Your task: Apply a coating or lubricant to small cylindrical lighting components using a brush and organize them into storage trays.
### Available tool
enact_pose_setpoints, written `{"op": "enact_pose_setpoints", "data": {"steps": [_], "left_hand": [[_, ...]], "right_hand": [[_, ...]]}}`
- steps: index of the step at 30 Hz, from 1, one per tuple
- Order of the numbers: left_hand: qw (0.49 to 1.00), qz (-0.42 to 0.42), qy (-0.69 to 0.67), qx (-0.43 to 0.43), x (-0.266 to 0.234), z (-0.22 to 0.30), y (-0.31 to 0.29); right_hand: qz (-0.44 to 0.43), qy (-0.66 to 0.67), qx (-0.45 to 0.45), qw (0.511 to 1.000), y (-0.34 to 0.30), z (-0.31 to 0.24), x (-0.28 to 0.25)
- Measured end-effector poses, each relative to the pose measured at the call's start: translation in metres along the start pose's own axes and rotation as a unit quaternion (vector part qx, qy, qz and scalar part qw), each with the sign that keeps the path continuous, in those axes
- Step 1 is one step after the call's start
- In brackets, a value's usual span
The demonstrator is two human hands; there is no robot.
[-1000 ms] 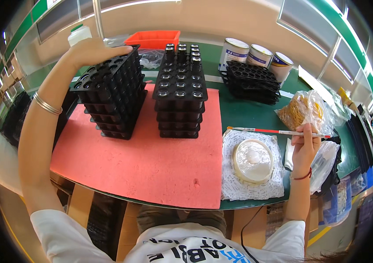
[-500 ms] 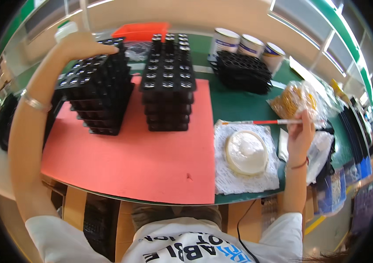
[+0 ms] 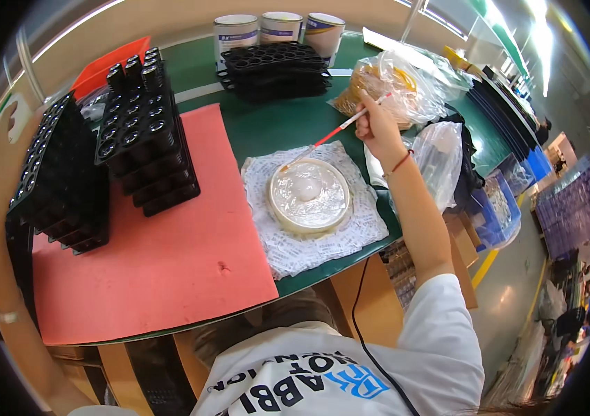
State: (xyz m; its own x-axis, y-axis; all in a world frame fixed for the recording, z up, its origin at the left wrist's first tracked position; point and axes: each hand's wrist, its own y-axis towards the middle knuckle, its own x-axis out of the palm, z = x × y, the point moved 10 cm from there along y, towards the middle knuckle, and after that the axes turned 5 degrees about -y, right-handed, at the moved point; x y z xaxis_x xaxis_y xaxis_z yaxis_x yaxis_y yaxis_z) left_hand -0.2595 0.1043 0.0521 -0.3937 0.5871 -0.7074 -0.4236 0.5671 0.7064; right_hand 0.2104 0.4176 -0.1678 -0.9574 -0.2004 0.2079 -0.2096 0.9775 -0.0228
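My right hand (image 3: 377, 127) is closed around a thin paintbrush (image 3: 330, 134) with a red and white handle. The brush slants down to the left, its tip at the far-left rim of a round, shallow cream dish (image 3: 309, 227). A shiny clear substance or film shows inside the dish, which rests on a crumpled printed white cloth or paper (image 3: 361, 229). At the far left, my left hand (image 3: 19, 128) is beside the outer side of a tall stack of black cell trays (image 3: 76, 184); its fingers are mostly hidden. Right of this stack stands another stack of black trays (image 3: 146, 149), with shiny black cylinders in some cells.
Both stacks stand on a pink mat (image 3: 163, 270) over the green table. Behind are an orange bin (image 3: 111, 66), three cans (image 3: 281, 28) and more black trays (image 3: 274, 73). A bag of yellowish bands (image 3: 392, 83) and plastic bags (image 3: 437, 159) lie at the right.
The view has swung right. My right hand has lowered the brush tip from beyond the dish to its rim. My left hand has gone from the left stack's top to its outer side.
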Motion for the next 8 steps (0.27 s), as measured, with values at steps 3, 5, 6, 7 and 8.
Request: {"op": "enact_pose_setpoints", "data": {"steps": [3,5,6,7,8], "left_hand": [[0.982,0.073,-0.129,0.118,-0.031,0.033,-0.042],[0.978,0.054,-0.158,0.127,-0.046,0.055,-0.069],[0.978,0.04,-0.162,0.124,-0.067,0.057,-0.088],[0.973,0.044,-0.182,0.135,-0.076,0.059,-0.101],[0.973,0.045,-0.183,0.133,-0.076,0.057,-0.101]], "right_hand": [[0.02,-0.029,0.005,0.999,0.001,0.006,-0.01],[0.037,-0.043,0.006,0.998,0.001,0.007,-0.02],[0.024,-0.043,0.014,0.999,0.003,0.008,-0.008],[0.029,-0.05,0.021,0.998,0.003,0.01,-0.01],[0.028,-0.051,0.02,0.998,0.003,0.009,-0.007]]}}
